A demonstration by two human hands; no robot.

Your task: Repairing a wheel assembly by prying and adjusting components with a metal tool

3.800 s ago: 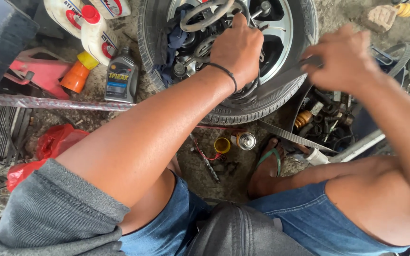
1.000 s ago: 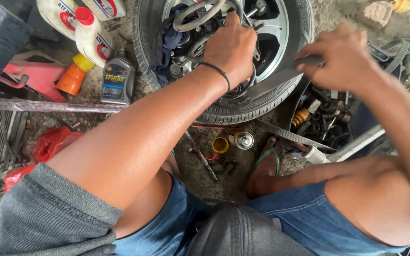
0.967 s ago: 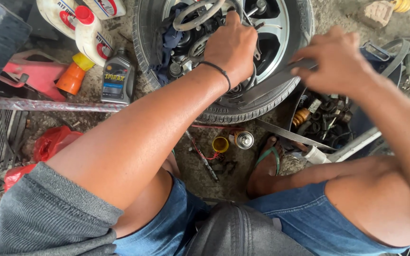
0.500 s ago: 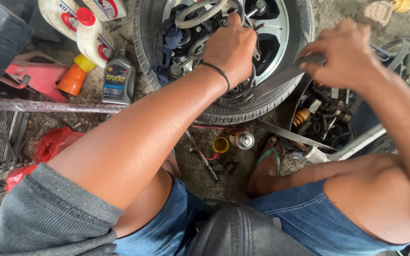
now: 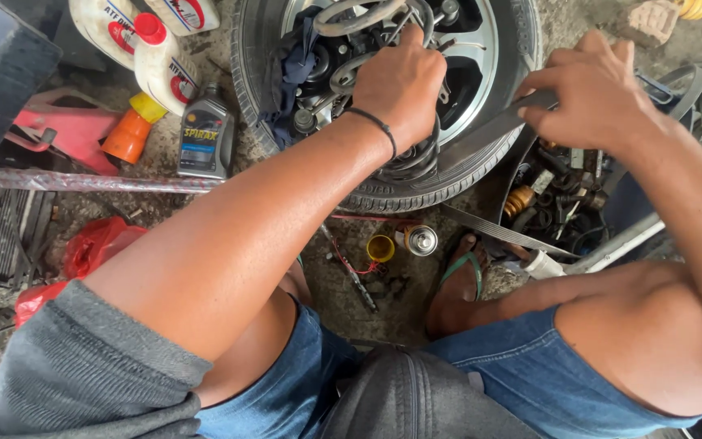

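The left hand (image 5: 400,81) is curled tight around a dark coil spring (image 5: 416,158) that sits inside the alloy rim of a car wheel (image 5: 489,154) lying flat on the gritty floor (image 5: 351,301), its grip pinching the upper coils. The right hand (image 5: 591,93) is closed around the end of a flat metal bar (image 5: 481,134), which slants down across the tyre tread toward the spring. A blue rag (image 5: 290,77) is bunched in the rim beside the spring, among other metal parts. To the right of the wheel a dark box (image 5: 619,203) holds a jumble of small black and metal parts, with 1 small yellow coil (image 5: 517,201) among them. Left of the wheel stand 2 white bottles with red labels: 1 with a red cap (image 5: 160,65), 1 at the top edge (image 5: 182,12). A grey oil bottle (image 5: 204,134) stands just beside them, and an orange funnel-shaped piece with a yellow end (image 5: 130,130) lies near a pink tool (image 5: 67,134). Between the knees, on the floor, sit a small yellow cup (image 5: 380,247) and a silver can (image 5: 422,240), touching or nearly so; what is in them cannot be told. A foot in a green-strapped sandal (image 5: 465,272) rests just below the tyre.
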